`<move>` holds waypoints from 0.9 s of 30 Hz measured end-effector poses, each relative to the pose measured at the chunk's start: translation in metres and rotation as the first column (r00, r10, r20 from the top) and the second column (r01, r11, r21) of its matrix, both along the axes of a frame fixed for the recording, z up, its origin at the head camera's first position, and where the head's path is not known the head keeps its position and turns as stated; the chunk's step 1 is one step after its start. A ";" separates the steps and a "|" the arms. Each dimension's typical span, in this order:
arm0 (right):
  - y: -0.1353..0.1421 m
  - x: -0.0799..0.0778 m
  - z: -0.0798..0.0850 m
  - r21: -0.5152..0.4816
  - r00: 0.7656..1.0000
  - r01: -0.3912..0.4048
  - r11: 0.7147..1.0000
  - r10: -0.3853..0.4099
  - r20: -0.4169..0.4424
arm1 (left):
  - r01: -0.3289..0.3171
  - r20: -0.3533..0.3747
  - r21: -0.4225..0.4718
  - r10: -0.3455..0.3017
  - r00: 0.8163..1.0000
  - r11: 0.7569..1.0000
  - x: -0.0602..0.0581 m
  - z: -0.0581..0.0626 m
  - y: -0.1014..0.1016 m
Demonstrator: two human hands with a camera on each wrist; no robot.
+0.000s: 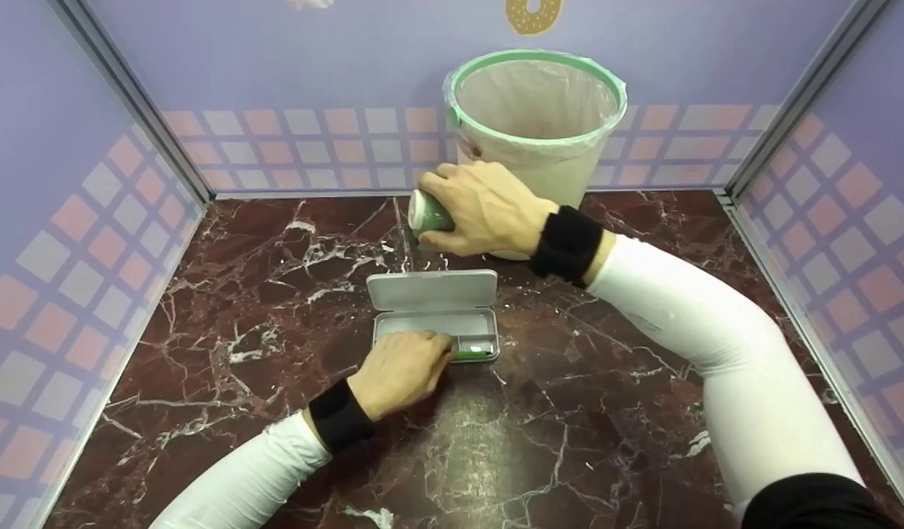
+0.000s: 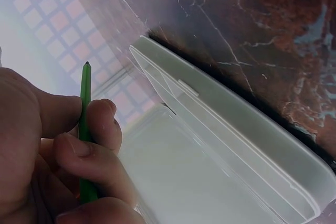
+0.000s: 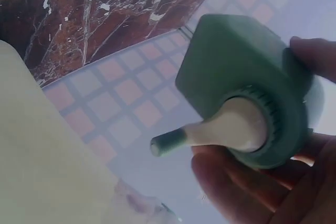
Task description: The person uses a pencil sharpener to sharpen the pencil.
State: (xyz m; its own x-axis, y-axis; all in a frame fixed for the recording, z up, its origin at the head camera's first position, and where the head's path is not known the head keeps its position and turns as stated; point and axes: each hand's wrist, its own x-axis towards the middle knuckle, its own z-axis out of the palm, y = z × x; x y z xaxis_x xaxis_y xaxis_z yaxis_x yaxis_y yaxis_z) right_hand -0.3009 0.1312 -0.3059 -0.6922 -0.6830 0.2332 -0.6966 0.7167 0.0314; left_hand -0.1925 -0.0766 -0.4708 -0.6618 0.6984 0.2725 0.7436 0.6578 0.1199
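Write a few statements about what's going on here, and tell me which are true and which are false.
1. The left grip holds a green pencil. True.
2. The right grip holds nothing. False: it holds a green object.
3. The bin stands beyond the case. True.
4. The case is closed. False: its lid is raised.
5. The work surface is plain white. False: the table is dark red with pale veins.

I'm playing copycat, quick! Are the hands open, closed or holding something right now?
Left hand: closed, pinching a green pencil.
Right hand: closed, holding a green-and-white object.
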 end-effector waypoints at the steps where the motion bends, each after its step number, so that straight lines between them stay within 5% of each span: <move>1: 0.004 0.002 -0.001 -0.011 1.000 -0.008 1.000 0.008 0.007 | 0.000 -0.001 0.002 0.000 1.000 1.000 0.000 0.000 0.000; 21: 0.051 0.041 -0.043 0.011 0.996 -0.043 0.999 0.042 0.082 | -0.014 0.002 0.004 0.014 1.000 1.000 -0.005 -0.001 -0.003; 27: 0.069 0.051 -0.056 0.011 0.996 -0.011 1.000 0.010 0.093 | -0.064 0.004 0.025 0.064 0.998 0.998 -0.011 -0.003 -0.010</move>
State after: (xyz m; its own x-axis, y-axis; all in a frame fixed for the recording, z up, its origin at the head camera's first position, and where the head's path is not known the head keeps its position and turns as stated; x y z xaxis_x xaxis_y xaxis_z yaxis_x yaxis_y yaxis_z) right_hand -0.2499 0.1999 -0.3618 -0.7030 -0.6928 0.1605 -0.7047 0.7090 -0.0260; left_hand -0.2039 -0.0868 -0.4740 -0.7060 0.6474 0.2872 0.6994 0.7011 0.1389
